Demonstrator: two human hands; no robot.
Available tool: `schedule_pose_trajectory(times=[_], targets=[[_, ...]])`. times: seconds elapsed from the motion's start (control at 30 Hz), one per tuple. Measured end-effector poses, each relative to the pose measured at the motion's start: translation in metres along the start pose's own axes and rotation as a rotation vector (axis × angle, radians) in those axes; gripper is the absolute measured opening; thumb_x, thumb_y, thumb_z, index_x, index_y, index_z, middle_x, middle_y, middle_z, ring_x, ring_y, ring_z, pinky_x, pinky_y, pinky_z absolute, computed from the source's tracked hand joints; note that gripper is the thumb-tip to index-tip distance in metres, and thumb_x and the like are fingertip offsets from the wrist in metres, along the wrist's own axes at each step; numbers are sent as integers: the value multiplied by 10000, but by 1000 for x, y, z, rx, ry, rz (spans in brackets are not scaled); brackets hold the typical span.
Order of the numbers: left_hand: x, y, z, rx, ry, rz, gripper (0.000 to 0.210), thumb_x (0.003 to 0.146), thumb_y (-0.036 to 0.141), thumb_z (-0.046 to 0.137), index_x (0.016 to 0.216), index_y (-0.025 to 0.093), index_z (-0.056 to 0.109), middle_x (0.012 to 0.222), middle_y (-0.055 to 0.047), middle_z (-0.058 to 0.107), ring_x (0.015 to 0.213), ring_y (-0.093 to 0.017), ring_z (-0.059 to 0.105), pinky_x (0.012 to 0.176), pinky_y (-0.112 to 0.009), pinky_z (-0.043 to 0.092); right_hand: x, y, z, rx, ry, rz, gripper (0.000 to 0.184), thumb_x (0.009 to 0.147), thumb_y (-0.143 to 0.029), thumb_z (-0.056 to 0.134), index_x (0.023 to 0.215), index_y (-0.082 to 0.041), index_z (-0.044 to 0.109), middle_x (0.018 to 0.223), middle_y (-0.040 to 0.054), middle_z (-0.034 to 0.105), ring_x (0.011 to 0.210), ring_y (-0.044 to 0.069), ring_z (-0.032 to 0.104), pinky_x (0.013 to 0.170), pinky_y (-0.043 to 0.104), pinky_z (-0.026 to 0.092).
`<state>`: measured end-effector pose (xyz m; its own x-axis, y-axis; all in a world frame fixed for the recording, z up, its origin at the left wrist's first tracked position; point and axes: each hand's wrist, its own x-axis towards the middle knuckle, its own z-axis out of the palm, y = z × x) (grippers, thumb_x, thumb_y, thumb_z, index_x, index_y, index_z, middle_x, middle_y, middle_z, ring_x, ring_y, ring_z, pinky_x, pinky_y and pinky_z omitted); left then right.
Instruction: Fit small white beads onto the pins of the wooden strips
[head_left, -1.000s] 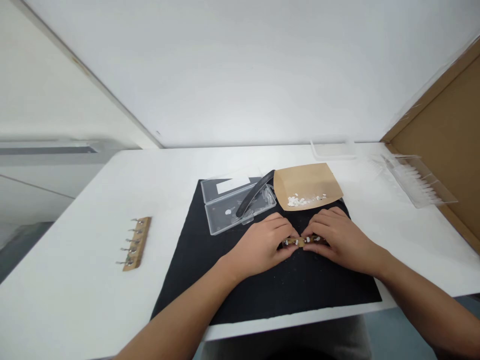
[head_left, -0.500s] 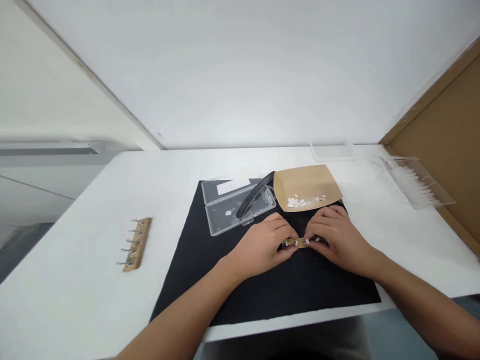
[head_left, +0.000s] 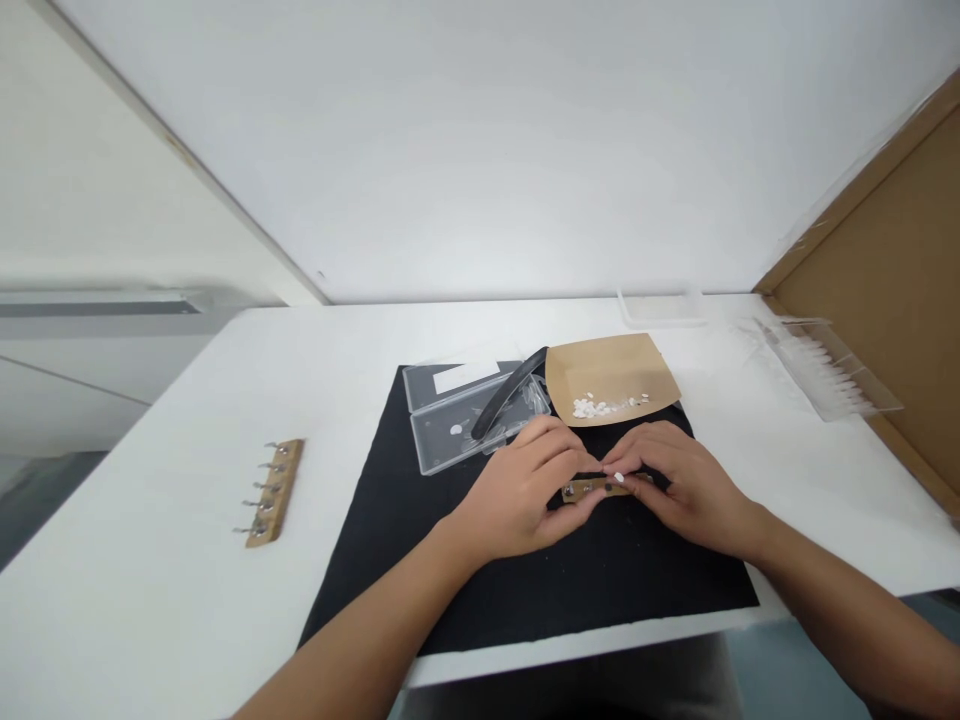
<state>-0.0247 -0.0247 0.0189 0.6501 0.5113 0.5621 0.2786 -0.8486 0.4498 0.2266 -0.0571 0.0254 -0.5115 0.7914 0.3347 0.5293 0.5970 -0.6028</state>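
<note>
On the black mat lies a short brown strip carrying small metal clips, partly covered by my fingers. My left hand is closed around the strip's middle, thumb in front and index finger behind. From the other side my right hand pinches at a small white oval piece above the strip. Both hands' fingertips meet there, and the exact contact is partly hidden. Beyond them a brown paper tray holds several loose white pieces.
At the left, a similar brown strip with several upright metal clips rests on the white table. A clear hinged case lies open with a black curved tool across it. Clear plastic trays stand at the right.
My left fingertips have shifted right along the strip to meet the right ones, uncovering its left end. The white pieces seen near the left fingers before no longer show there.
</note>
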Motion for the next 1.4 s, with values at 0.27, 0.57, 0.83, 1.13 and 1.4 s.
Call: schedule_pose_trajectory(times=[0.27, 0.57, 0.83, 1.13, 1.4], targets=[[0, 6, -4, 60, 29, 193, 256, 951, 165, 730, 1183, 270, 706, 1017, -48, 721, 963, -197, 613, 849, -340, 575, 0, -2, -1, 18, -78, -135, 168, 1076, -171, 575, 1024, -254, 711, 1064, -5, 785, 967, 147, 731, 1136, 447, 358], [-1, 4, -1, -36, 3, 166, 239, 984, 143, 703, 1205, 234, 700, 1014, -48, 732, 980, -186, 645, 933, -357, 577, 4, -2, -3, 1, -109, -88, 109, 1064, -230, 627, 983, -249, 697, 957, -25, 781, 891, 142, 724, 1032, 398, 428], [3, 7, -4, -198, -124, 43, 92, 1035, 161, 630, 1095, 188, 695, 991, -71, 686, 1016, -201, 608, 951, -345, 524, 4, -2, -1, 111, -89, -12, 91, 1058, -310, 664, 997, -250, 695, 903, -29, 771, 789, 149, 682, 1020, 419, 432], [1, 6, -2, -227, -134, -43, 101, 1067, 162, 555, 1095, 182, 650, 1039, -74, 665, 1013, -200, 573, 949, -359, 493, 3, -2, -3, 78, -66, -16, 136, 1051, -378, 686, 1078, -245, 696, 979, 17, 758, 902, 181, 686, 876, 349, 495], [0, 4, 5, -300, 25, -148, 83, 1060, 217, 594, 1059, 188, 672, 988, -67, 687, 966, -197, 580, 871, -327, 506, 2, 2, 3, 24, -1, -120, 107, 1097, -323, 601, 1119, -240, 666, 953, 21, 748, 876, 178, 679, 834, 346, 496]])
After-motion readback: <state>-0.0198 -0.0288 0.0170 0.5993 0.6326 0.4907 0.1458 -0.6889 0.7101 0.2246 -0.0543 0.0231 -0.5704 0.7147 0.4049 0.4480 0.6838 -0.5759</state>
